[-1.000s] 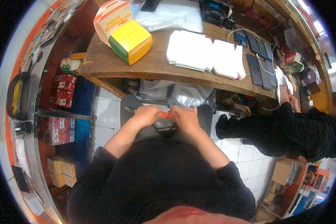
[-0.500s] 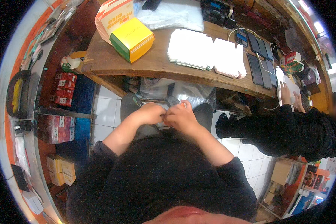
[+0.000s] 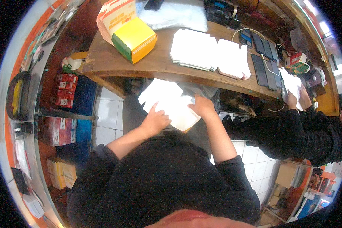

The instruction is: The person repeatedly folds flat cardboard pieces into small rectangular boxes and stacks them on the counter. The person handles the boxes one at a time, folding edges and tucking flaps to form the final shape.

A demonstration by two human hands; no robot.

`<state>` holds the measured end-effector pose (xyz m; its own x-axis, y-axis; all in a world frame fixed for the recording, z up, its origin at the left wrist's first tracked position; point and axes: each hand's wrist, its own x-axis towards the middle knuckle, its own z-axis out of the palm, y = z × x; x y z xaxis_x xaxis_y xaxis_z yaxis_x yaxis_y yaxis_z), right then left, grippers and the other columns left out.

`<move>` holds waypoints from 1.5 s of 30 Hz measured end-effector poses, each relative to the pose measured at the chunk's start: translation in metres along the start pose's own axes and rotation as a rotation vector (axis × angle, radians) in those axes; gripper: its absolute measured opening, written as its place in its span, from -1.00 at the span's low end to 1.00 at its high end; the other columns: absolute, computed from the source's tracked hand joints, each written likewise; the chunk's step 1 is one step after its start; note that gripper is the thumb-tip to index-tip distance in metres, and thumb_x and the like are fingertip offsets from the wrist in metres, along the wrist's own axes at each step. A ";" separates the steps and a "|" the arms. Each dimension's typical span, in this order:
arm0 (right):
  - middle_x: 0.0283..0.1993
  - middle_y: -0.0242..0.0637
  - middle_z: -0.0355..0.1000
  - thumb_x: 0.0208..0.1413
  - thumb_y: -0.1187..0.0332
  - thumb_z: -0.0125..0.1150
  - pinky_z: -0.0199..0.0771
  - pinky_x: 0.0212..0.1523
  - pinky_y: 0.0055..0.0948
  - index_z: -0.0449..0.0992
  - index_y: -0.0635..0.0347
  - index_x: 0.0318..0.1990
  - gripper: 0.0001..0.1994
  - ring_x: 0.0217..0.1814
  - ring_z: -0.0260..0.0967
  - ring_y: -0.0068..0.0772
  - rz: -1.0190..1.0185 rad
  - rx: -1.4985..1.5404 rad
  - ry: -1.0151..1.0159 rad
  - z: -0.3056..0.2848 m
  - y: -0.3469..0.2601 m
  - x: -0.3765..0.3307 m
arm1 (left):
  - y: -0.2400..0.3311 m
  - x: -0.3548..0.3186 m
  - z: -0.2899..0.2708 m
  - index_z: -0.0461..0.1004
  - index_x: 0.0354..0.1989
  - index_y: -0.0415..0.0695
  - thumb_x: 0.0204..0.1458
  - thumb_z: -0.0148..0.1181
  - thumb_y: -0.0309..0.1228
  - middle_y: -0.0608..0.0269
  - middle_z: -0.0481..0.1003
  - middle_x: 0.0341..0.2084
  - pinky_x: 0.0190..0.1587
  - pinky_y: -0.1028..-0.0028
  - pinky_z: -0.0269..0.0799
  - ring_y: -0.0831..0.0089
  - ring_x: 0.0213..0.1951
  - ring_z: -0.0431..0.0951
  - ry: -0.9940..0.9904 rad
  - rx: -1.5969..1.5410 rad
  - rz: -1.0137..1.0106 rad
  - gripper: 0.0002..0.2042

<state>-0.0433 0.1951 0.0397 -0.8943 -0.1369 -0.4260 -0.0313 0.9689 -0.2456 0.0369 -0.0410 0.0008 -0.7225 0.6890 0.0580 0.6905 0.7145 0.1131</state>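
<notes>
A flat white cardboard box blank [image 3: 167,98] with notched edges lies over my lap, below the table's front edge. My left hand [image 3: 155,121] grips its near left edge, the index finger stretched along its surface. At its right side my right hand [image 3: 203,107] has hold of the edge, with the fingertips partly hidden. Ahead on the table are two stacks of similar white blanks [image 3: 193,49] [image 3: 231,59]. To their left stands a folded yellow and green box [image 3: 136,41] beside upright patterned cardboard sleeves [image 3: 116,19].
Several phones [image 3: 264,68] with white cables lie on the wooden table [image 3: 114,66] at the right. A person's hands [image 3: 296,99] beside me handle another white piece. Clear plastic [image 3: 174,17] and a dark device [image 3: 220,13] are at the back.
The white blank has appeared over my lap. My hands have moved apart from close together and now grip it at two sides. The co-worker's white piece has shifted.
</notes>
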 end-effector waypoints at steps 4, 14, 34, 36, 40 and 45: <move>-0.17 -0.16 0.54 0.09 0.17 0.15 0.48 -0.09 -0.13 0.59 -0.01 -0.06 -0.70 -0.09 0.48 -0.03 -0.154 -0.050 -0.016 0.039 0.014 0.005 | -0.002 0.004 0.012 0.59 -0.22 0.19 0.01 0.15 -0.34 0.46 0.52 -0.37 0.28 -0.11 0.06 0.42 -0.21 0.49 -0.110 -0.032 -0.124 -0.83; -0.39 -0.33 0.48 0.00 0.32 0.29 0.48 -0.29 -0.30 0.62 0.04 -0.32 -0.90 -0.31 0.48 -0.21 -0.472 0.131 0.480 0.021 -0.034 -0.060 | -0.005 0.025 0.012 0.44 -0.03 -0.14 0.15 0.10 -0.07 0.24 0.49 -0.18 0.01 0.38 0.39 0.40 -0.14 0.47 -0.031 -2.147 -0.949 -0.60; -0.41 -0.41 0.51 0.20 0.35 0.21 0.37 -0.37 -0.60 0.55 0.31 -0.31 -0.82 -0.41 0.38 -0.67 -0.093 1.204 0.394 0.076 -0.068 -0.045 | 0.016 0.021 0.006 0.42 -0.22 -0.25 0.12 0.09 -0.37 -0.06 0.50 -0.32 -0.17 0.17 0.40 0.06 -0.22 0.54 0.541 -0.908 -0.508 -0.81; -0.40 -0.38 0.51 0.19 0.36 0.22 0.41 -0.31 -0.56 0.56 0.38 -0.29 -0.80 -0.39 0.37 -0.64 -0.049 1.232 0.456 0.072 -0.077 -0.051 | 0.021 0.021 0.004 0.43 -0.20 -0.24 0.13 0.08 -0.37 -0.05 0.49 -0.29 -0.14 0.17 0.39 0.05 -0.18 0.53 0.529 -0.966 -0.542 -0.81; -0.40 -0.38 0.51 0.16 0.37 0.25 0.39 -0.31 -0.54 0.57 0.38 -0.34 -0.81 -0.38 0.36 -0.63 -0.035 1.187 0.395 0.068 -0.077 -0.049 | 0.017 0.023 0.008 0.44 -0.22 -0.26 0.12 0.08 -0.39 -0.05 0.51 -0.31 -0.17 0.18 0.39 0.03 -0.20 0.53 0.582 -0.882 -0.564 -0.82; -0.45 -0.40 0.49 0.14 0.36 0.26 0.37 -0.32 -0.53 0.55 0.36 -0.38 -0.81 -0.38 0.35 -0.62 -0.082 1.046 0.472 0.070 -0.066 -0.046 | 0.004 0.020 0.008 0.44 -0.30 -0.26 0.03 0.16 -0.38 -0.07 0.50 -0.40 -0.25 0.17 0.41 -0.02 -0.28 0.54 0.605 -0.911 -0.556 -0.81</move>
<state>0.0310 0.1232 0.0143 -0.9918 0.1128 -0.0608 0.0909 0.2854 -0.9541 0.0251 -0.0232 -0.0058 -0.9786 -0.0238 0.2045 0.1804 0.3796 0.9074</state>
